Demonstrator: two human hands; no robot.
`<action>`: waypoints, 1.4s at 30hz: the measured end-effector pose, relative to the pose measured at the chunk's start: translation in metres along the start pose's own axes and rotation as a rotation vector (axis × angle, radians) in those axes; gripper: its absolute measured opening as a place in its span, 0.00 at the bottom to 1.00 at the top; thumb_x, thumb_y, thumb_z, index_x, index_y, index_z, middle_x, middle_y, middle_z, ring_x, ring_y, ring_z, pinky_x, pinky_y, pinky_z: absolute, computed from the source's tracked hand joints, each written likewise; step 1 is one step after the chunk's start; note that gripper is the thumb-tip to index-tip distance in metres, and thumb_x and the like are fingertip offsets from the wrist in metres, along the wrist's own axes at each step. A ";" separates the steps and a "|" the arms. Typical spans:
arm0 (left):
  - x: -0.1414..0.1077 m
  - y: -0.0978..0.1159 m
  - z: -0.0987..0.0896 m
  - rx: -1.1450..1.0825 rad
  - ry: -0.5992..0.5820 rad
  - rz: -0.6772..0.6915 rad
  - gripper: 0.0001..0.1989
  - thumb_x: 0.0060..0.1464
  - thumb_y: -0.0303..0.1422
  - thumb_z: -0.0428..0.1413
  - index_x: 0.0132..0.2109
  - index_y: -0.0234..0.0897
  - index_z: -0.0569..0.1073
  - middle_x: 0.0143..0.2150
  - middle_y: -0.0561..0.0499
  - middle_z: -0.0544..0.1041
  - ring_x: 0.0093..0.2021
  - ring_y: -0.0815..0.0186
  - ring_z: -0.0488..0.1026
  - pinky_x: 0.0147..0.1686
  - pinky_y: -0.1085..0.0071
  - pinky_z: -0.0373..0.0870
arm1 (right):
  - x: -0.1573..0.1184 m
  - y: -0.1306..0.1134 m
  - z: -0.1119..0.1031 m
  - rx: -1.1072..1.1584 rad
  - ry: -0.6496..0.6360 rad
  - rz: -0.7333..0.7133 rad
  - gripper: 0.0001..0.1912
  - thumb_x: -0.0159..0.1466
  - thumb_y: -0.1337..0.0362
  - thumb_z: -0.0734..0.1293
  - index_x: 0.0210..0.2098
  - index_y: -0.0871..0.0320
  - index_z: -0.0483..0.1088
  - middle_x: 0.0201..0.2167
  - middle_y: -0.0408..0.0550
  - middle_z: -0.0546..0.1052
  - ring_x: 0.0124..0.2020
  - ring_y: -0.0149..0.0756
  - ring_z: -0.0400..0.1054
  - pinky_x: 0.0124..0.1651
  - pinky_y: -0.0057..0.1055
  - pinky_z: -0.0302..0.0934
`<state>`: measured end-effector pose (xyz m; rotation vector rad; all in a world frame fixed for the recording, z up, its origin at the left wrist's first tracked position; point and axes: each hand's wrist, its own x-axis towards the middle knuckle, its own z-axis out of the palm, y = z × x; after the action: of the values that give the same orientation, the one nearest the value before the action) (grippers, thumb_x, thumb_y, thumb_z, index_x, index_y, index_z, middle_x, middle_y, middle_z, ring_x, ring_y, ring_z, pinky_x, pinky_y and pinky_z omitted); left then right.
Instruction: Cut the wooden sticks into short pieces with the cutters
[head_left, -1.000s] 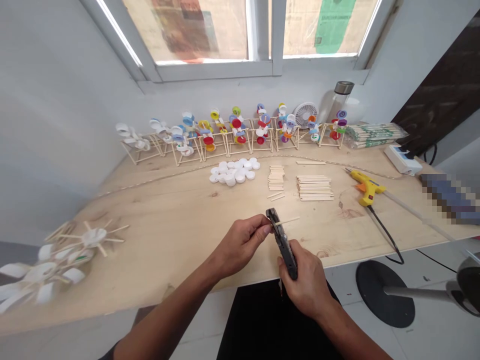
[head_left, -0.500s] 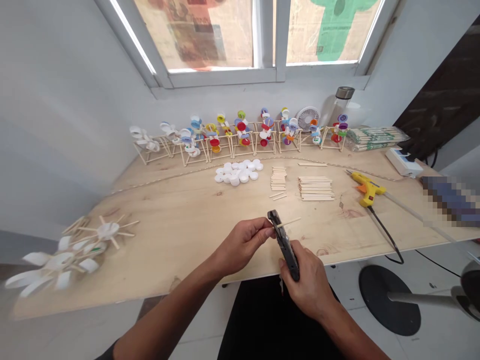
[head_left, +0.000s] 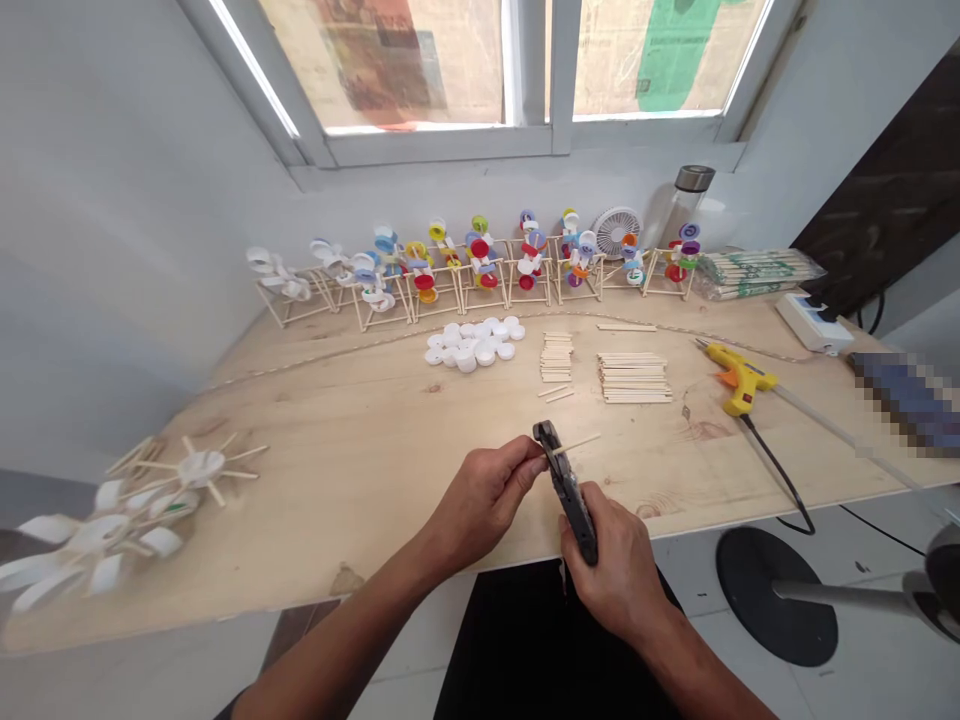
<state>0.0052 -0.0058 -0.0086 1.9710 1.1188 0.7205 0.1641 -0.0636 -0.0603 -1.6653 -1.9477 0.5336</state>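
Observation:
Near the table's front edge, my left hand (head_left: 487,495) pinches one end of a thin wooden stick (head_left: 581,442). The stick passes through the head of a dark cutting tool (head_left: 571,500) and sticks out on its right side. My right hand (head_left: 619,555) is wrapped round the tool's handles from below. Beyond the tool lie a stack of short sticks (head_left: 556,358) and a stack of longer sticks (head_left: 634,378). White bottle caps (head_left: 472,343) sit in a group to the left of the stacks.
A yellow glue gun (head_left: 739,378) lies at the right, its cable over the front edge. Stick frames with coloured caps (head_left: 482,265) line the back beside a small fan (head_left: 617,234) and a bottle (head_left: 679,208). White paddle wheels (head_left: 201,468) lie at the left.
The view has shifted slightly. Both hands keep almost the same place, with the stick still in the tool.

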 end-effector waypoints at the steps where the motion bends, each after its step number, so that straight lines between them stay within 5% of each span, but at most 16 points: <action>1: 0.001 -0.001 0.000 0.000 0.001 -0.001 0.11 0.58 0.33 0.44 0.31 0.35 0.66 0.22 0.57 0.62 0.22 0.73 0.58 0.25 0.77 0.55 | 0.001 0.000 0.000 -0.006 0.003 -0.002 0.03 0.54 0.69 0.59 0.28 0.56 0.57 0.19 0.41 0.67 0.22 0.35 0.63 0.26 0.27 0.51; 14: 0.005 0.001 -0.008 -0.198 -0.103 -0.031 0.14 0.58 0.37 0.43 0.32 0.34 0.68 0.28 0.53 0.68 0.30 0.70 0.63 0.31 0.74 0.61 | -0.001 0.001 0.001 -0.013 0.027 -0.008 0.01 0.56 0.66 0.59 0.30 0.56 0.59 0.20 0.42 0.69 0.24 0.36 0.65 0.27 0.27 0.52; 21: 0.003 -0.002 -0.018 -0.636 -0.421 -0.238 0.17 0.56 0.43 0.45 0.33 0.33 0.67 0.17 0.62 0.46 0.18 0.76 0.42 0.17 0.78 0.42 | -0.006 0.000 -0.001 -0.013 0.020 -0.038 0.01 0.56 0.67 0.59 0.30 0.56 0.60 0.21 0.42 0.69 0.24 0.36 0.63 0.27 0.28 0.52; 31: 0.001 0.010 -0.016 -0.559 -0.342 -0.265 0.15 0.54 0.42 0.47 0.33 0.33 0.66 0.17 0.61 0.49 0.18 0.76 0.45 0.18 0.77 0.43 | -0.008 -0.001 -0.007 0.046 0.005 -0.038 0.03 0.57 0.66 0.59 0.32 0.56 0.61 0.21 0.42 0.69 0.24 0.36 0.64 0.28 0.28 0.53; 42: -0.003 0.013 -0.017 -0.606 -0.391 -0.245 0.15 0.55 0.42 0.47 0.32 0.33 0.67 0.16 0.62 0.49 0.18 0.76 0.43 0.18 0.77 0.42 | -0.012 -0.004 -0.010 0.057 0.013 -0.084 0.04 0.57 0.68 0.59 0.34 0.56 0.61 0.24 0.42 0.69 0.25 0.36 0.63 0.29 0.29 0.53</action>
<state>-0.0028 -0.0069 0.0110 1.3530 0.7671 0.4445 0.1689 -0.0764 -0.0515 -1.5415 -1.9652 0.5395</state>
